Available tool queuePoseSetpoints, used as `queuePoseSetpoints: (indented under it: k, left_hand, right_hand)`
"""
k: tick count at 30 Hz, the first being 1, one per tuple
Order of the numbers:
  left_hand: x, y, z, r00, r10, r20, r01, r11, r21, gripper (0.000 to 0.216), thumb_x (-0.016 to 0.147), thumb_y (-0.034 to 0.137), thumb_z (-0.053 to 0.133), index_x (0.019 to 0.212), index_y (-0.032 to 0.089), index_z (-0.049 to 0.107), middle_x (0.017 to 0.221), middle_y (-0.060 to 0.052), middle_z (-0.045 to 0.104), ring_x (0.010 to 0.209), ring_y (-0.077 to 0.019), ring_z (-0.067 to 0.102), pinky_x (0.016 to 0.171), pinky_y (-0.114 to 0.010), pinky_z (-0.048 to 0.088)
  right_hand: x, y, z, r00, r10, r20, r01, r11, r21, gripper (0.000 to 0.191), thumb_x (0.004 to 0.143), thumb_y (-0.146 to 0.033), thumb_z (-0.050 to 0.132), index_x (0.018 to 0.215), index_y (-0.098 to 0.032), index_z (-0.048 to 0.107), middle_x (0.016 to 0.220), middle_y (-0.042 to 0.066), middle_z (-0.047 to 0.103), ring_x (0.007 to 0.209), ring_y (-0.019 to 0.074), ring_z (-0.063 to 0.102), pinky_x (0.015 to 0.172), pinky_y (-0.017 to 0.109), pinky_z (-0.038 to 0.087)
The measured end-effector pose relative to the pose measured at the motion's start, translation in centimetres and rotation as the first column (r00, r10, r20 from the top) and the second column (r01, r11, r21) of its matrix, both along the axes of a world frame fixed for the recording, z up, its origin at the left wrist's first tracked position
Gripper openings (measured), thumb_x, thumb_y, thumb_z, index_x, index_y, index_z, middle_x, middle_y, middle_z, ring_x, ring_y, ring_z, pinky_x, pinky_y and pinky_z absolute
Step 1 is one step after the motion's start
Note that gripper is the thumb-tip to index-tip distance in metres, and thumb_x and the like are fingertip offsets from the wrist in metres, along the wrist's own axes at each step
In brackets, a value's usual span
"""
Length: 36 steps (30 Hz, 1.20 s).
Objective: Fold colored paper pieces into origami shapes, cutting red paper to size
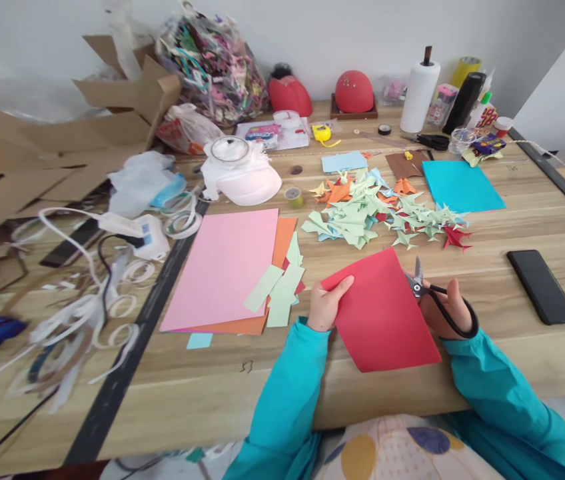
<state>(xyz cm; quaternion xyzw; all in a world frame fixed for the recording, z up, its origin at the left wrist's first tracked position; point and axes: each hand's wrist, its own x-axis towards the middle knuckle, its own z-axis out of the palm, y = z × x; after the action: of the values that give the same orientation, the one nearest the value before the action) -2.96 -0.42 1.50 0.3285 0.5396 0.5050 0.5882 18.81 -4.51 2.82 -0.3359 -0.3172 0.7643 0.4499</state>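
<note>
Head view, the only one. Left hand (329,303) closed on the left side of a red sheet (382,320), thumb on its upper face. Sheet held at a tilt in front of the body, over the near part of the wooden table (172,407). Right hand (445,313) gripping black-handled scissors (417,288), one handle loop showing by the wrist. Blades parted, at the sheet's right edge; whether one lies under the paper or just beside it is hard to tell from here.

Left of the hands: pink sheet (227,267) lying over an orange sheet (285,243), pale green strips (285,293) strewn across their right edge. Beyond the red sheet: heap of folded paper pieces (357,213), mostly pale green, some orange, blue and red. Behind the heap's right end, a bright blue sheet (462,183) lying flat. Phone (542,287) to the right, well apart from the right hand, screen dark. Yellow tape measure (321,133) farther back.
</note>
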Motion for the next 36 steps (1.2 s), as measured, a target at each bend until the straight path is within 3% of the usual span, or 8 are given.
queuePoseSetpoints:
  k: [6, 12, 16, 23, 29, 33, 36]
  left_hand:
    - [0.2, -0.2, 0.1, 0.996, -0.086, 0.015, 0.086, 0.996, 0.01, 0.034, 0.06, 0.043, 0.081, 0.074, 0.014, 0.075, 0.078, -0.008, 0.075, 0.074, -0.0268, 0.071, 0.066, -0.037, 0.059]
    - [-0.1, -0.1, -0.2, 0.999, -0.031, -0.01, 0.031, 0.999, 0.034, 0.032, 0.061, 0.041, 0.081, 0.077, 0.014, 0.074, 0.081, -0.008, 0.075, 0.078, -0.0261, 0.071, 0.071, -0.036, 0.058]
    - [-0.2, 0.0, -0.2, 1.0, -0.008, -0.003, 0.008, 1.0, 0.008, 0.036, 0.058, 0.041, 0.083, 0.079, 0.013, 0.074, 0.081, -0.008, 0.075, 0.076, -0.0258, 0.071, 0.07, -0.036, 0.058]
    - [0.5, -0.4, 0.4, 0.993, -0.101, 0.053, 0.102, 0.995, -0.015, 0.035, 0.058, 0.042, 0.083, 0.075, 0.013, 0.074, 0.077, -0.008, 0.075, 0.073, -0.0253, 0.07, 0.067, -0.035, 0.058]
    - [0.3, -0.5, -0.3, 0.975, -0.111, 0.191, 0.118, 0.993, -0.026, 0.032, 0.059, 0.035, 0.084, 0.082, 0.015, 0.073, 0.082, -0.006, 0.075, 0.076, -0.0233, 0.07, 0.069, -0.033, 0.057]
    - [-0.3, -0.1, -0.8, 0.944, -0.153, 0.294, 0.165, 0.986, -0.017, 0.031, 0.062, 0.039, 0.081, 0.078, 0.013, 0.073, 0.077, -0.007, 0.074, 0.069, -0.0216, 0.07, 0.062, -0.03, 0.055]
    - [-0.5, 0.1, -0.8, 0.943, -0.178, 0.283, 0.193, 0.981, -0.026, 0.03, 0.063, 0.04, 0.081, 0.072, 0.012, 0.072, 0.071, -0.006, 0.073, 0.063, -0.0201, 0.069, 0.057, -0.027, 0.053]
  right_hand:
    - [0.1, -0.1, 0.1, 0.998, 0.044, -0.05, -0.044, 0.999, -0.005, 0.091, 0.071, -0.085, 0.039, 0.135, -0.021, 0.047, 0.122, 0.014, 0.062, 0.118, 0.0304, 0.055, 0.097, 0.045, 0.043]
    - [0.1, 0.0, 0.4, 0.999, -0.006, -0.043, 0.006, 1.0, -0.002, 0.096, 0.067, -0.085, 0.045, 0.137, -0.02, 0.047, 0.123, 0.015, 0.062, 0.113, 0.0305, 0.058, 0.095, 0.044, 0.046]
    - [0.0, 0.0, 0.2, 0.993, -0.017, -0.113, 0.019, 1.0, 0.02, 0.091, 0.071, -0.081, 0.046, 0.139, -0.02, 0.045, 0.127, 0.014, 0.06, 0.115, 0.0291, 0.057, 0.097, 0.042, 0.044]
    - [0.2, 0.0, -0.1, 0.997, 0.01, -0.079, -0.009, 1.0, 0.011, 0.092, 0.07, -0.083, 0.044, 0.139, -0.022, 0.045, 0.131, 0.012, 0.058, 0.123, 0.0306, 0.051, 0.103, 0.044, 0.039]
    - [0.5, -0.1, 0.1, 0.997, 0.017, -0.076, -0.016, 1.0, 0.007, 0.09, 0.07, -0.082, 0.046, 0.137, -0.023, 0.046, 0.128, 0.012, 0.06, 0.125, 0.0314, 0.05, 0.103, 0.046, 0.04]
    - [0.6, -0.1, 0.4, 0.998, 0.04, -0.047, -0.04, 0.999, 0.008, 0.091, 0.068, -0.084, 0.044, 0.135, -0.022, 0.049, 0.128, 0.012, 0.06, 0.124, 0.0312, 0.051, 0.101, 0.045, 0.041]
    - [0.7, -0.1, 0.3, 0.998, 0.059, -0.022, -0.059, 0.998, 0.007, 0.092, 0.067, -0.085, 0.044, 0.133, -0.022, 0.05, 0.127, 0.013, 0.06, 0.123, 0.0309, 0.051, 0.1, 0.045, 0.042]
